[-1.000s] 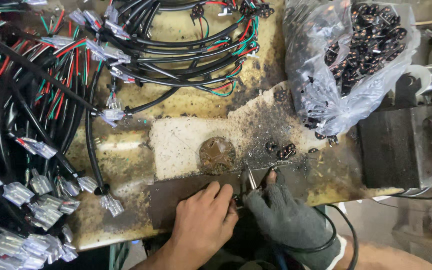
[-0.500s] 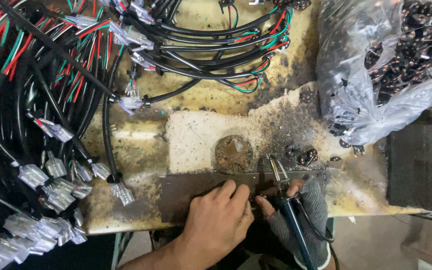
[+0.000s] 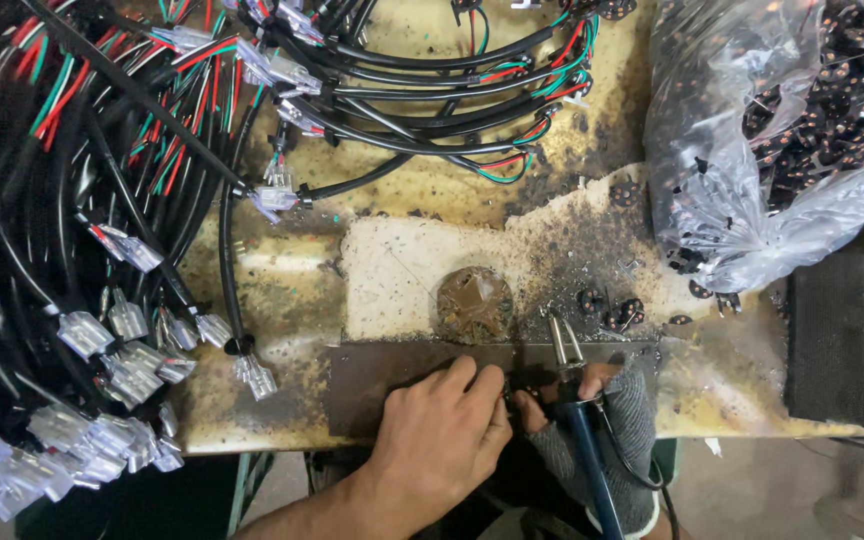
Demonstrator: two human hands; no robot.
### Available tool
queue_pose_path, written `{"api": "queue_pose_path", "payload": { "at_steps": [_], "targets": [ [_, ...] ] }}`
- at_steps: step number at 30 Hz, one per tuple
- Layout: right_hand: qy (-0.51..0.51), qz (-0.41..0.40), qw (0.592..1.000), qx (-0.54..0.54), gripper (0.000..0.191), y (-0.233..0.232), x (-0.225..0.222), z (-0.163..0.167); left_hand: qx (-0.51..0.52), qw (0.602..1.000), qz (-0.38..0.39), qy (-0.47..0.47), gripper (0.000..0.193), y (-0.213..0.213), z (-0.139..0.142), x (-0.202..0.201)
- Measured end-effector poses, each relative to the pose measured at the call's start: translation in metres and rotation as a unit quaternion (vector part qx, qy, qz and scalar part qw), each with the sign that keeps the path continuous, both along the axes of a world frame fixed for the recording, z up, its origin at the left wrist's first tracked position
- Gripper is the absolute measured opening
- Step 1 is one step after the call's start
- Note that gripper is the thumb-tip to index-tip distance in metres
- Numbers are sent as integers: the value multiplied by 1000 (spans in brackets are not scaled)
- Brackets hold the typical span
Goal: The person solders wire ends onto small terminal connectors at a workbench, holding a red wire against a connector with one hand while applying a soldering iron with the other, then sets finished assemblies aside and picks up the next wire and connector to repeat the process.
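Nearest the camera, the bare left hand (image 3: 442,440) rests on the front edge of the table (image 3: 282,300), fingers curled and pinching a small dark part (image 3: 509,398) at the fingertips, though the part is too small to make out. Just beside it, the right hand (image 3: 602,420), in a grey fingerless glove, is closed around a blue-handled soldering iron (image 3: 577,420) whose metal tip lies on a dark metal strip (image 3: 372,375). Just beyond the strip sit a round brown pad (image 3: 474,305) and a few small black round parts (image 3: 614,310) on the scorched surface. Farther right lies a clear plastic bag (image 3: 752,180) full of such parts. To the left and across the far side spread bundles of black cables (image 3: 82,200) with white connectors (image 3: 122,370).
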State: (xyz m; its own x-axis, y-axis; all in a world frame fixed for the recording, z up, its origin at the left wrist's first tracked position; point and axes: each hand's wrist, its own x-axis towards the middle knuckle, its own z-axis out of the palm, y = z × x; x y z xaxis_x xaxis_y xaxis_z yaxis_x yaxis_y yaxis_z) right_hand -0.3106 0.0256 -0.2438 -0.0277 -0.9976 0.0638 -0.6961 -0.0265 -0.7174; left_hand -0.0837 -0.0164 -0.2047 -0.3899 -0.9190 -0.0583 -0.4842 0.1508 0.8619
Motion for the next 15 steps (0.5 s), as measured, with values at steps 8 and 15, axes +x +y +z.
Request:
{"api": "queue_pose_path", "payload": {
  "at_steps": [8, 15],
  "targets": [
    [-72, 2, 997, 32, 42, 1, -3, -17, 9, 990, 135, -35, 41, 15, 9, -8],
    [20, 3, 999, -48, 54, -13, 10, 29, 119, 989, -33, -87, 24, -22, 62, 78]
  ]
}}
